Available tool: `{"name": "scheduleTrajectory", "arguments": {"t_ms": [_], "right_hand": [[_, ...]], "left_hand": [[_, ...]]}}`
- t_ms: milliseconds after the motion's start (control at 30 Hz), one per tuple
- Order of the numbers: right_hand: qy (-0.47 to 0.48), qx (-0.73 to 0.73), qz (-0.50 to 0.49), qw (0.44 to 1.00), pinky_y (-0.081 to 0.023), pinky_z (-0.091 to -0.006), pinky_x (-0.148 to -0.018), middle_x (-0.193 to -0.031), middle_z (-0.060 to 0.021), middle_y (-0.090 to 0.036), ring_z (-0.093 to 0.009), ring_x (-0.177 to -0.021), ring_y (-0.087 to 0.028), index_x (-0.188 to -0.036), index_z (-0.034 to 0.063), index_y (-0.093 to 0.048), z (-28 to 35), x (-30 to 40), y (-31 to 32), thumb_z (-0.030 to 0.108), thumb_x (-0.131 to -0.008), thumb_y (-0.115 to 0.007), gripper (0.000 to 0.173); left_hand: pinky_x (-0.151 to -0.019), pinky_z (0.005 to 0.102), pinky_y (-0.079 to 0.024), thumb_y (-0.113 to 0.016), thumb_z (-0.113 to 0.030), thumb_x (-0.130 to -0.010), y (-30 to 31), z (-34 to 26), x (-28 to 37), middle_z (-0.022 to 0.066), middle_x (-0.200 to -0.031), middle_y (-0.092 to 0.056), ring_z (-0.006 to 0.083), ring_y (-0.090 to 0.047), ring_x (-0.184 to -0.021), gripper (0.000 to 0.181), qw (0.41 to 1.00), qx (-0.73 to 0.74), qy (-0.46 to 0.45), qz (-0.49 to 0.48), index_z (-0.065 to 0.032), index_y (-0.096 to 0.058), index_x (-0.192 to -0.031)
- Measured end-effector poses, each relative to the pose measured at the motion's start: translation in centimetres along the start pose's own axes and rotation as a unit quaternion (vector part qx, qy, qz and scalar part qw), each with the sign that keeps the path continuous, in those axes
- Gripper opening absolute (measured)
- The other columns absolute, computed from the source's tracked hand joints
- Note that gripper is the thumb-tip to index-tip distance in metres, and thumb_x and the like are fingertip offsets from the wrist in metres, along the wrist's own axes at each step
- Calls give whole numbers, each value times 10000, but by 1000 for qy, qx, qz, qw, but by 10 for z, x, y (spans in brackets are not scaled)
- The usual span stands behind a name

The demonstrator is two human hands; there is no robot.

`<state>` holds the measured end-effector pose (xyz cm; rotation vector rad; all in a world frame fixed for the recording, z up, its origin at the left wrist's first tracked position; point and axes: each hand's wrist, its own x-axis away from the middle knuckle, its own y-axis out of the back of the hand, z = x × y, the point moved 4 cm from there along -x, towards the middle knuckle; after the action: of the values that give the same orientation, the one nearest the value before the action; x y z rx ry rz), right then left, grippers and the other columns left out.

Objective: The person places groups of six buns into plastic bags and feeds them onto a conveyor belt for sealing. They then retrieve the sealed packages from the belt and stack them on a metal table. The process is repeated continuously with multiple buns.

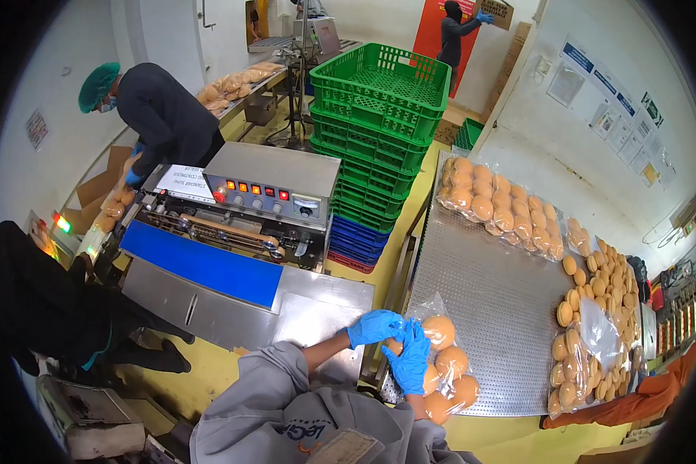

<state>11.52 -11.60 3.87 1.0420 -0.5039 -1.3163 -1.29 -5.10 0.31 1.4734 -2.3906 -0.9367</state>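
Observation:
My left hand (377,328), in a blue glove, touches the open-end side of a clear plastic bag of round buns (451,364). Beside it my right hand (410,359), also gloved in blue, is on the same bag, its fingers pinching the film near the left hand's fingertips. The bag lies at the near left corner of a perforated metal table (499,313). Left of my hands stands a band sealing machine (267,197) with lit switches and a blue conveyor belt (203,261).
Green crates (380,110) are stacked behind the sealer. Bagged buns (501,206) line the table's far edge; loose buns (609,284) are heaped at its right. A co-worker in a green hairnet (168,110) bends at the left; other people stand farther off and nearby.

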Motion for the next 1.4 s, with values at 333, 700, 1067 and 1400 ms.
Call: {"name": "scheduleTrajectory", "arguments": {"t_ms": [333,700,1067,1400], "right_hand": [[-33,82,84,993,-160,-504,-1076,-1395,-189,-323,-361,-1302,-267,-1389,88,-305,1,-4,-5,476,-678,-699,901],[-21,91,64,994,-200,-511,-1056,-1334,-202,-400,-355,-1253,-343,-1341,79,-399,3,-2,0,496,-694,-680,819],[-224,-78,64,969,-457,-364,-787,-945,-182,-639,-288,-828,-594,-1057,-23,-604,-108,-104,5,314,-741,-702,472],[-61,-562,79,821,-476,-278,-683,-736,-35,-606,-128,-692,-561,-794,18,-634,-33,-186,127,8,-682,-705,133]], "left_hand": [[-791,338,-467,-590,-293,-811,43,69,16,34,-891,-674,196,-619,-844,235,998,-31,21,-55,-126,-686,-945],[-871,330,-471,-443,-299,-935,-52,37,35,154,-1175,-553,250,-552,-1085,383,940,278,198,-12,-32,-492,-1205],[-896,349,-438,-381,-195,-938,-70,67,33,136,-1124,-593,244,-572,-1009,303,945,209,148,-205,-84,-589,-1129],[-880,298,-448,-428,-214,-949,188,-100,10,79,-1041,-642,163,-590,-961,307,908,332,14,-255,-9,-620,-1071]]}}
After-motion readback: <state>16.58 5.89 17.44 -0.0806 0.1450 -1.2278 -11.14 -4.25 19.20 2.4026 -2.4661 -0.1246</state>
